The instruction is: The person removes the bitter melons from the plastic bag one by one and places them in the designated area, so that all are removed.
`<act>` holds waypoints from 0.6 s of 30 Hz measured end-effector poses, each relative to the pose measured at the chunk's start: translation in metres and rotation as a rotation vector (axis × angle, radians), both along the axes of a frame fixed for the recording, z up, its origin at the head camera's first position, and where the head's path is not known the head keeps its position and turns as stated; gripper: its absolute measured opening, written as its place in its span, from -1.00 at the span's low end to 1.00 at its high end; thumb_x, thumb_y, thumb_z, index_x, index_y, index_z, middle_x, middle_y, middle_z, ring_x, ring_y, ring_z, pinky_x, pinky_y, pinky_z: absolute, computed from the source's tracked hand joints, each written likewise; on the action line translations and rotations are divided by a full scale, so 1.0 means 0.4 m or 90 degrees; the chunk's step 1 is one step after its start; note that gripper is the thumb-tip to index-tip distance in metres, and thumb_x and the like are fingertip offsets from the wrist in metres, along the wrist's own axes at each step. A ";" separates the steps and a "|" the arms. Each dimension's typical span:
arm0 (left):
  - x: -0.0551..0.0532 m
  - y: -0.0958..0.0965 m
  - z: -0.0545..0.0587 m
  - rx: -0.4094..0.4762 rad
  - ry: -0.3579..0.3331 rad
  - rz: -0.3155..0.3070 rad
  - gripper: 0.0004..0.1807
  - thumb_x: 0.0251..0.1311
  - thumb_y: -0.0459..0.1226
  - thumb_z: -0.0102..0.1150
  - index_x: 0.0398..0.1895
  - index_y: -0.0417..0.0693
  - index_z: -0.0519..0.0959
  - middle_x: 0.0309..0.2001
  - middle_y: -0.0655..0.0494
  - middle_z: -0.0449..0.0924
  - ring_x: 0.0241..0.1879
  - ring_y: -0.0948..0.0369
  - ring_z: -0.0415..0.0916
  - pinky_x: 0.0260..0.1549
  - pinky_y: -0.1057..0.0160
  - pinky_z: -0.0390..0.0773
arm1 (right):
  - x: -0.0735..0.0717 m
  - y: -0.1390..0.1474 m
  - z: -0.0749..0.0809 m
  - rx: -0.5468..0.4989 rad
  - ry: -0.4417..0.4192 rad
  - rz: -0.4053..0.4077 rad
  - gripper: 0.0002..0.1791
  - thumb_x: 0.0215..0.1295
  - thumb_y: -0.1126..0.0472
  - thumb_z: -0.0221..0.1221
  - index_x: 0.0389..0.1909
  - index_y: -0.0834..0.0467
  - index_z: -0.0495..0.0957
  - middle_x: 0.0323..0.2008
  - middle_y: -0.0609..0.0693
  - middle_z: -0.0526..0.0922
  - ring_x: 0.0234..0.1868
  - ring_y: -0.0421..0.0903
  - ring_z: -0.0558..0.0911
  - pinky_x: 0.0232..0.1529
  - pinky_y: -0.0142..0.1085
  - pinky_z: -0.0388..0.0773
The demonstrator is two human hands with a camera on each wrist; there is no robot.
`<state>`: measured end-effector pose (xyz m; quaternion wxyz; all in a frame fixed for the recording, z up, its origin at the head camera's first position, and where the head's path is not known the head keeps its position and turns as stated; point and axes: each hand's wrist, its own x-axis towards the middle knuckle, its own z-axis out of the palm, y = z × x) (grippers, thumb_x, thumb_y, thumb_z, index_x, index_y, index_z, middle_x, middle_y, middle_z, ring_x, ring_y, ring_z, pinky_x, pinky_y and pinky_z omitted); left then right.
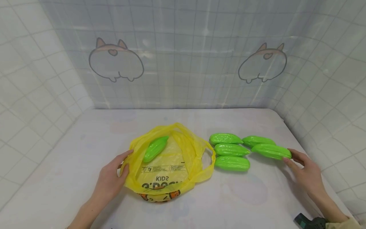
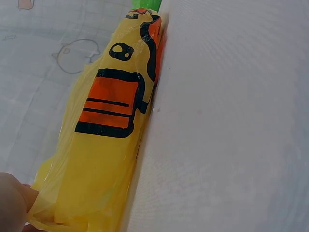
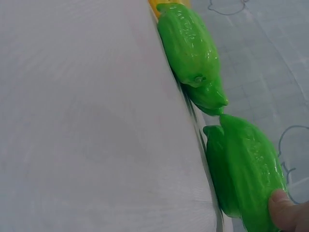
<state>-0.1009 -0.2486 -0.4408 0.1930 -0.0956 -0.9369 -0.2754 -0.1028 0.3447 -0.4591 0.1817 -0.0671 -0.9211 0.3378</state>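
My left hand (image 1: 110,176) grips the left rim of a yellow plastic bag (image 1: 200,160), thumb on one side and fingers on the other. The bag lies with its mouth spread, showing printed letters and a cartoon face. Inside it rests one bright green, ridged toy gourd (image 1: 155,149). At the right, my right hand (image 1: 307,173) pinches the blunt end of another green gourd (image 1: 270,151), which overlaps a gourd (image 1: 257,141) just behind it. In the right wrist view, the thumb (image 3: 287,212) presses on the held gourd (image 3: 251,169).
Three more green gourds (image 1: 231,149) lie in a stacked column between the bag's handle and the right pair. A white table (image 1: 228,206) carries everything. Tile-patterned curtains (image 1: 188,63) with animal drawings enclose the back and sides. A dark wrist device (image 1: 310,221) shows at the lower right.
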 end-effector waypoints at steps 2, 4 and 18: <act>0.001 0.000 0.002 0.000 -0.001 -0.001 -0.44 0.25 -0.51 0.15 0.33 -0.09 0.45 0.27 -0.16 0.53 0.21 -0.14 0.50 -0.05 -0.10 0.68 | -0.001 0.000 -0.003 0.005 -0.002 0.002 -0.37 0.46 0.02 0.15 0.39 0.31 0.33 0.26 0.44 0.44 0.06 -0.14 0.50 0.05 0.37 0.39; 0.001 0.000 0.002 -0.001 0.002 -0.003 -0.45 0.24 -0.52 0.16 0.32 -0.10 0.45 0.26 -0.16 0.53 0.21 -0.14 0.51 -0.05 -0.10 0.68 | -0.002 0.001 -0.006 0.013 -0.002 0.005 -0.37 0.44 0.02 0.17 0.38 0.30 0.34 0.25 0.43 0.46 0.06 -0.11 0.52 0.04 0.31 0.41; -0.001 -0.001 0.005 0.001 -0.009 -0.002 -0.44 0.26 -0.50 0.15 0.34 -0.10 0.44 0.27 -0.16 0.52 0.22 -0.16 0.49 -0.03 -0.12 0.67 | -0.003 -0.032 -0.022 0.005 -0.031 0.032 -0.31 0.45 -0.01 0.16 0.40 0.35 0.28 0.20 0.45 0.47 0.17 0.39 0.43 0.09 0.37 0.35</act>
